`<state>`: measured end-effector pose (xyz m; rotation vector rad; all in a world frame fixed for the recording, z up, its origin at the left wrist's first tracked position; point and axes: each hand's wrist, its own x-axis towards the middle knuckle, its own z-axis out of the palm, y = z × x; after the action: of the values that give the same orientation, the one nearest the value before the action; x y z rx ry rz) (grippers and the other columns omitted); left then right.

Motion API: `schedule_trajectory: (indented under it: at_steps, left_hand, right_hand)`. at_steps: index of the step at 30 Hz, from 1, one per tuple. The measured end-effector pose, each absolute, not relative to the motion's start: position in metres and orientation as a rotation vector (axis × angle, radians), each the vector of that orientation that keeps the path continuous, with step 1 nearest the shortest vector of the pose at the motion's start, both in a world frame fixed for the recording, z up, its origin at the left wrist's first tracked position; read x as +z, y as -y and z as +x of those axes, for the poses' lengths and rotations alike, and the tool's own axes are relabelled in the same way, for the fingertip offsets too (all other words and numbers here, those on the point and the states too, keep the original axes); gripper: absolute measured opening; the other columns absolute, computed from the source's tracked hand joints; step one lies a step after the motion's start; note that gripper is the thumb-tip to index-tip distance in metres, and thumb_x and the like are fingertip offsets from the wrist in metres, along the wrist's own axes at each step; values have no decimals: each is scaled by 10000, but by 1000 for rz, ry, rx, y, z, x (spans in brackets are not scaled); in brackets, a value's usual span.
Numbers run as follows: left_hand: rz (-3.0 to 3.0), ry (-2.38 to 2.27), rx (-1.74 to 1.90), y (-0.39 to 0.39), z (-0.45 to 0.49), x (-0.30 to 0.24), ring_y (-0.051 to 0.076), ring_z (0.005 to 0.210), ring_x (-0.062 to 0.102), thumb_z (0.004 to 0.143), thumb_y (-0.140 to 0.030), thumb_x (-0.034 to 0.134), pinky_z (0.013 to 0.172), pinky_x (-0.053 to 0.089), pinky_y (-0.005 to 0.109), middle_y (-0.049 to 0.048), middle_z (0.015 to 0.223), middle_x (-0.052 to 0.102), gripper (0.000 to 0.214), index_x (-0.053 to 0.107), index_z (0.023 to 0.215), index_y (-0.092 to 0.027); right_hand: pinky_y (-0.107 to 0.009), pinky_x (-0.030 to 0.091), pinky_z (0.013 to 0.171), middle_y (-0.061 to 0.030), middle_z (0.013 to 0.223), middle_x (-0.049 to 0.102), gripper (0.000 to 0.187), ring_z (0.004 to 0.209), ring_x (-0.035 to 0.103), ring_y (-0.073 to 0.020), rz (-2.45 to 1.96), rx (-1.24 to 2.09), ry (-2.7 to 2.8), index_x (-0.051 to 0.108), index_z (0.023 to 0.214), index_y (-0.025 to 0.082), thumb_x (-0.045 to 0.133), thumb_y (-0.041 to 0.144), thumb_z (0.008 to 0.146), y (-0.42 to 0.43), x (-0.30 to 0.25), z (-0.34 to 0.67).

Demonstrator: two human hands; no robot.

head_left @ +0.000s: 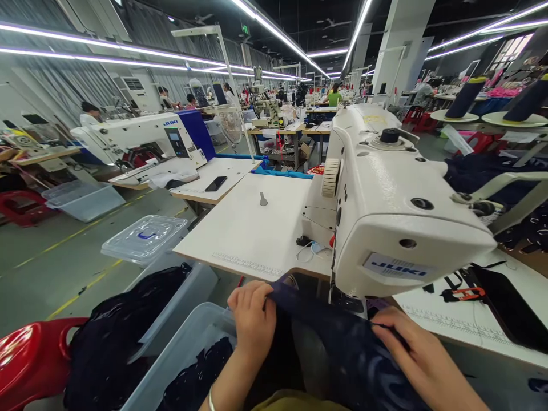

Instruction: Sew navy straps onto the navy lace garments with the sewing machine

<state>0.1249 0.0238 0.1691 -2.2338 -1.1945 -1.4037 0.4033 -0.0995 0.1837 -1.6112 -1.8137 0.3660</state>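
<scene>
A dark navy piece of fabric (329,328) stretches between my two hands, in front of and below the head of a white JUKI sewing machine (385,171). My left hand (252,314) pinches its left end, close to the front edge of the white table (240,228). At the right, my right hand (406,342) grips the fabric beside the needle area, fingers closed. The machine head partly hides the needle and presser foot. Below my hands, the lower part of the fabric is blurred and hangs over my lap.
Clear plastic bins (184,348) with dark garments stand at lower left, near a red stool (34,359). Orange-handled snips (464,294) and a dark phone (509,308) lie on the right table. Another JUKI machine (141,140) stands left. Several people work farther back.
</scene>
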Motion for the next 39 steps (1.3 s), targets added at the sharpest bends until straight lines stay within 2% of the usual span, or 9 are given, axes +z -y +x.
schedule_trajectory:
  at_steps: [4, 7, 9, 11, 14, 18, 23, 30, 39]
  left_hand:
    - [-2247, 1209, -1239, -28, 124, 168, 227, 961, 612, 903, -66, 482, 881, 378, 380, 89, 969, 666, 174, 602, 984, -163]
    - [-2464, 816, -1047, -12, 144, 167, 208, 1173, 546, 950, -68, 404, 983, 378, 346, 113, 1219, 627, 307, 590, 1179, -151]
    - [-2625, 424, -848, 2, 160, 167, 187, 1281, 466, 973, -74, 356, 1060, 330, 336, 69, 1355, 558, 382, 565, 1275, -181]
    - [-2707, 278, -707, 13, 173, 167, 199, 1322, 425, 981, -102, 365, 1087, 298, 351, 52, 1400, 525, 407, 532, 1341, -195]
    - [-2754, 360, -663, 22, 182, 167, 231, 1325, 416, 990, -171, 390, 1029, 324, 370, 73, 1406, 519, 425, 473, 1406, -178]
    - [-2800, 404, -623, 21, 180, 169, 205, 1366, 346, 995, -184, 348, 981, 309, 354, 37, 1481, 445, 428, 472, 1403, -151]
    - [-2856, 497, -641, 18, 176, 171, 194, 1374, 324, 990, -198, 351, 1001, 247, 366, 24, 1451, 487, 431, 475, 1400, -147]
    - [-2882, 558, -674, 18, 179, 171, 193, 1346, 360, 963, -201, 400, 993, 243, 358, 47, 1418, 519, 449, 470, 1400, -123]
    - [-2798, 557, -683, 20, 181, 168, 212, 1365, 343, 952, -193, 396, 1020, 232, 356, 59, 1422, 512, 446, 501, 1381, -128]
  right_hand:
    - [-354, 495, 648, -68, 708, 634, 266, 695, 637, -238, -1500, -377, 1973, 585, 815, 178, 390, 198, 995, 66, 181, 371]
    - [-393, 468, 630, -79, 663, 635, 258, 644, 636, -266, -1552, -685, 2000, 594, 804, 158, 401, 141, 975, 60, 178, 365]
    - [-391, 459, 617, -76, 689, 649, 254, 643, 642, -268, -1630, -619, 1964, 585, 825, 175, 387, 174, 985, 64, 173, 365]
    - [-373, 470, 620, -68, 751, 669, 221, 675, 657, -257, -1706, -364, 1861, 561, 875, 200, 388, 263, 997, 70, 166, 367]
    - [-309, 488, 622, -39, 832, 670, 169, 738, 667, -217, -1775, 193, 1572, 506, 958, 227, 463, 390, 969, 76, 154, 372]
    - [-253, 466, 597, 39, 688, 532, 224, 639, 577, -156, -1704, 650, 1253, 482, 916, 242, 440, 458, 962, 73, 146, 382]
    - [-252, 440, 568, 40, 631, 536, 191, 617, 558, -164, -1724, 591, 1274, 521, 892, 242, 489, 430, 911, 67, 148, 390]
    - [-332, 453, 613, -61, 739, 644, 275, 730, 633, -247, -1952, 450, 1330, 523, 881, 234, 390, 474, 871, 60, 155, 387]
    - [-338, 430, 538, -54, 655, 630, 311, 576, 592, -233, -2014, 399, 1333, 491, 726, 260, 357, 518, 840, 56, 161, 384]
